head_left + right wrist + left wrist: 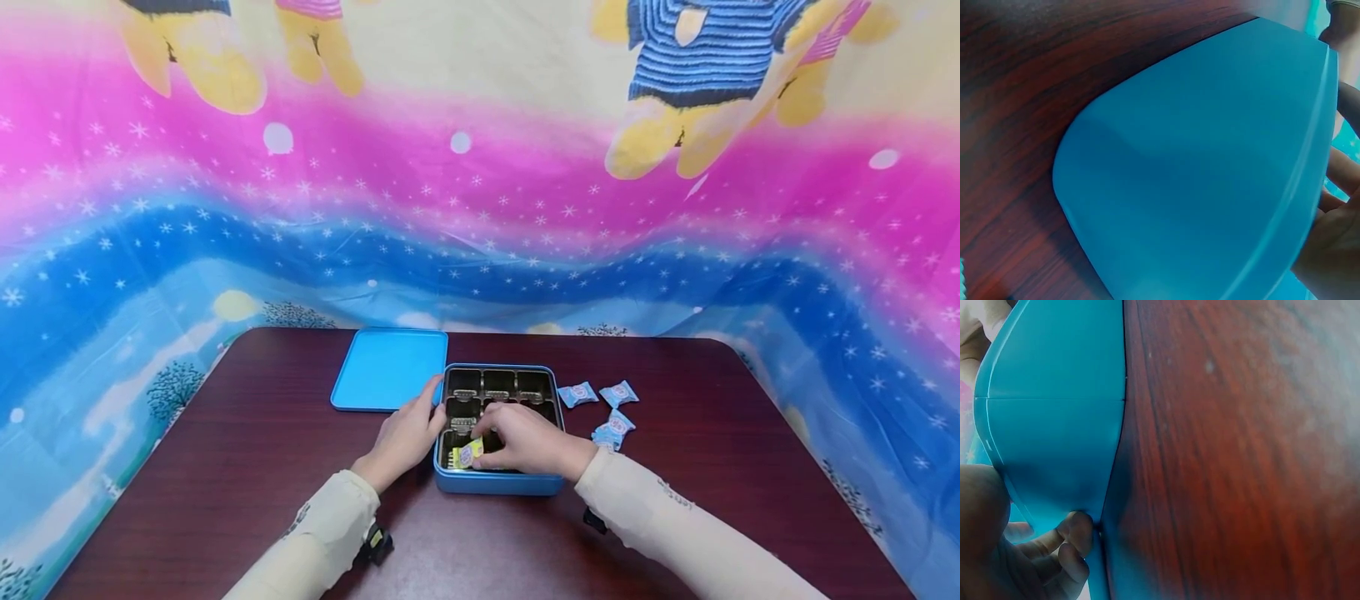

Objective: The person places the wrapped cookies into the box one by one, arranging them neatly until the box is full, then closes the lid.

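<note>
A blue tin box [497,483] stands on the table, its dark insert divided into several compartments. My left hand [405,433] holds the box's left side; in the left wrist view its bent fingers [1072,565] rest against the outer wall. Over the front of the insert, my right hand [528,437] pinches a yellow wrapped candy [467,454] between thumb and fingers at the front-left compartment. The right wrist view mostly shows the box's outer wall [1191,169], with part of the right hand at its edge. The right hand hides the front-right compartments.
A blue lid [393,367] lies behind and left of the box. Right of the box lie several blue wrapped candies, among them one candy [577,394] near the rim and another [618,393] farther right. A patterned cloth [480,217] hangs behind the brown table [285,467].
</note>
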The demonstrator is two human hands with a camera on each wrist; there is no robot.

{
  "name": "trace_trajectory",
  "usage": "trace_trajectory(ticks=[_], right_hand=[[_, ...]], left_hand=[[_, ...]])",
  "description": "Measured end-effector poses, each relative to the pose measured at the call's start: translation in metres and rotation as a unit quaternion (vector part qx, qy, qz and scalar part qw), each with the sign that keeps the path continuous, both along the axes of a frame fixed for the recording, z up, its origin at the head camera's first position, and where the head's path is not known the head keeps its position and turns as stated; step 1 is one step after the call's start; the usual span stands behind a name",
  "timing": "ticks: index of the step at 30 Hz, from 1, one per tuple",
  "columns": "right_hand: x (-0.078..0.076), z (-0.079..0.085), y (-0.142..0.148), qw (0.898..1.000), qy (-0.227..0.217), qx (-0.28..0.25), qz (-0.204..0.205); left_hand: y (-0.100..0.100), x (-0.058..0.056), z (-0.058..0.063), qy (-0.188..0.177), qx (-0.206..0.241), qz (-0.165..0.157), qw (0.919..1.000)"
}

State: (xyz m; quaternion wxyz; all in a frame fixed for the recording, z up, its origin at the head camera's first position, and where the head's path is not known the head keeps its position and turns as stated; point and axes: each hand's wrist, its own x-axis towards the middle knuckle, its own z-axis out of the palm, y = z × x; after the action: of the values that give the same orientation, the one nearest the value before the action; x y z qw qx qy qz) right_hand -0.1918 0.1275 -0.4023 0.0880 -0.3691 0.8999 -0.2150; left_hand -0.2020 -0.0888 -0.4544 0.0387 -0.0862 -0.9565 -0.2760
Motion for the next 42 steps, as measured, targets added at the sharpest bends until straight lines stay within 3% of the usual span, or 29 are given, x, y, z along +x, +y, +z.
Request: trace_trajectory(ticks=[16,42], right_hand=[[-0.001,-0.001,-0.002,0.999,0.011,0.013,0.029],[-0.001,0.009,0.003,1.0,-0.019,0.0,0.002]], left_hand=[[0.0,-0.001,-0.001,0.0,-0.001,0.002,1.0],[0.002,-0.001,0.0,-0.011,0.007,-0.001,0.9999]])
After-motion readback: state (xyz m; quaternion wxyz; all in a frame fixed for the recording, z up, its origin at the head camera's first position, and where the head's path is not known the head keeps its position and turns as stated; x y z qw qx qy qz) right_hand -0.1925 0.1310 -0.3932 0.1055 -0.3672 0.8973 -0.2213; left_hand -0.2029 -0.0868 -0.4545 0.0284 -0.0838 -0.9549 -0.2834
